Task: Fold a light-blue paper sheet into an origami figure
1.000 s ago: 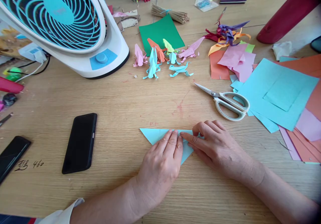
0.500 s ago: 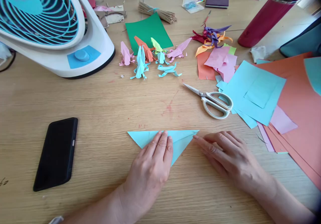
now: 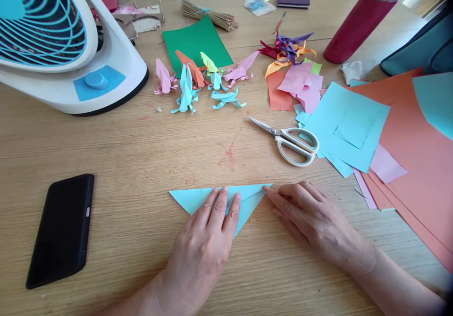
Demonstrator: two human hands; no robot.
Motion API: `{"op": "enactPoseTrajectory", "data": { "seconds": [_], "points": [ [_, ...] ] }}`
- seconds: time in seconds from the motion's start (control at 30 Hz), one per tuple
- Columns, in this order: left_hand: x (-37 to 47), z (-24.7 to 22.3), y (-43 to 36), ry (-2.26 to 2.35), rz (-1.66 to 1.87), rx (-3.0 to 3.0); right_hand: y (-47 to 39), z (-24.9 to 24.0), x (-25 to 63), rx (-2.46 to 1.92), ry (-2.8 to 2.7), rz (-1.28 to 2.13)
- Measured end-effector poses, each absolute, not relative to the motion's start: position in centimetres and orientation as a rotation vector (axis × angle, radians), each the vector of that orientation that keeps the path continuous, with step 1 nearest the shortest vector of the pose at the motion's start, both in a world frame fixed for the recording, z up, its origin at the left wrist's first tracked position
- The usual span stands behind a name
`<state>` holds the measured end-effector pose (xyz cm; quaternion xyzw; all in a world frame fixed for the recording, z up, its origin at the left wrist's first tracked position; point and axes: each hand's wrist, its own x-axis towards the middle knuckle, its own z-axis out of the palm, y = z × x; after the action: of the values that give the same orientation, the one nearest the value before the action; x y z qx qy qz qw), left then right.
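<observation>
A light blue sheet of origami paper (image 3: 251, 205), folded into a triangle, lies on the table with its long edge away from me and a crease slanting toward its right corner. My left hand (image 3: 207, 233) rests flat on the middle of it, fingers stretched and somewhat apart. At the right corner, the fingertips of my right hand (image 3: 314, 217) are closed on the paper's tip; the thumb is mostly hidden. Beyond the paper lie scissors (image 3: 288, 139) with white handles, their blades pointing left.
A black phone (image 3: 61, 231) lies at the left, below a white and blue fan (image 3: 102, 78). Several folded paper figures (image 3: 187, 89) stand in front of a green sheet (image 3: 198, 40). Loose coloured paper (image 3: 406, 141) covers the right side, near a red flask (image 3: 361, 23).
The whole scene has shifted slightly left as the head view turned. The left hand's fingers have spread a little apart on the paper. The right fingertips stay at the paper's right corner.
</observation>
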<state>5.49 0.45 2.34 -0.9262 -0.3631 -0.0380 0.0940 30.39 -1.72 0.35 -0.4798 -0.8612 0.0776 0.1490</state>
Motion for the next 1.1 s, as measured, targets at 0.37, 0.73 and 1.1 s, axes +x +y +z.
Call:
{"op": "enactPoseTrajectory", "data": {
  "seconds": [0.37, 0.73, 1.1],
  "points": [
    [5.3, 1.8, 0.1, -1.07, -0.076, -2.765, -1.7, 0.3, 30.3, -1.402, -2.525, 0.175],
    [5.6, 0.7, -0.8, -1.125, -0.072, -2.748, -1.8, 0.1, 30.6, -1.393, -2.524, 0.225],
    [5.9, 0.7, -1.1, -1.158, -0.051, -2.707, -1.7, 0.2, 30.4, -1.361, -2.497, 0.189]
  ]
}}
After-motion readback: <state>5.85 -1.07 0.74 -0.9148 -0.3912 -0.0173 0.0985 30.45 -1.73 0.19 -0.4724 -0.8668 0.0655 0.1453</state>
